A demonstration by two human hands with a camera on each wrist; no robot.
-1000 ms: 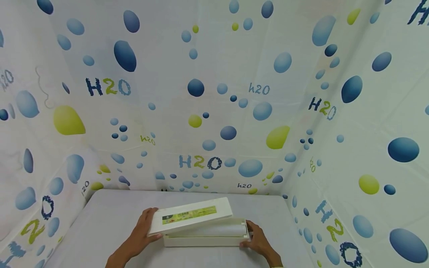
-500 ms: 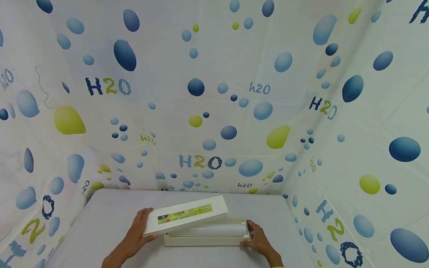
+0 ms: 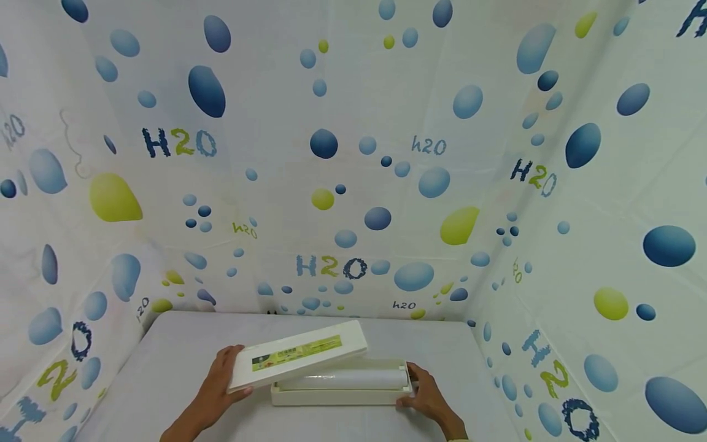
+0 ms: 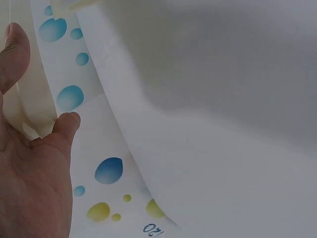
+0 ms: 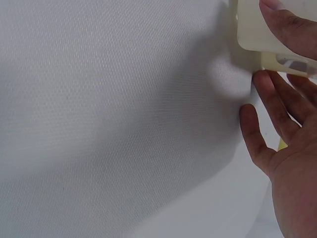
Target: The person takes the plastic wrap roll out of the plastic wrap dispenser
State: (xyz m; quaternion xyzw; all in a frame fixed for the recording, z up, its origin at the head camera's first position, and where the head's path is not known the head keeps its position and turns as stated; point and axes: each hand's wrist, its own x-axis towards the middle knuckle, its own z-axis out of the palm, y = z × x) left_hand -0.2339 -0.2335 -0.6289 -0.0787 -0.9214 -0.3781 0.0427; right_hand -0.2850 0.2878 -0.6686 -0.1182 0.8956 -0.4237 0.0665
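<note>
My left hand [image 3: 216,380] grips the left end of a long white lid [image 3: 301,350] with a yellow-green label, thumb at its front edge. The lid tilts up to the right above a cream box base [image 3: 342,399]. Inside the base lies a roll of cling film [image 3: 359,377], its left part behind the lid. My right hand [image 3: 424,396] grips the right end of the base, thumb in front and fingers behind. In the right wrist view, the thumb [image 5: 292,30] lies on one side of the base [image 5: 250,29], the fingers on the other.
The box base rests on a table with a white cloth [image 3: 182,344]. A curtain [image 3: 353,184] printed with blue and green drops stands behind and on both sides. The tabletop meets the curtain along its back and side edges.
My left hand has shifted left with the lid, showing more of the cling film roll. The right hand and the box base have stayed in place.
</note>
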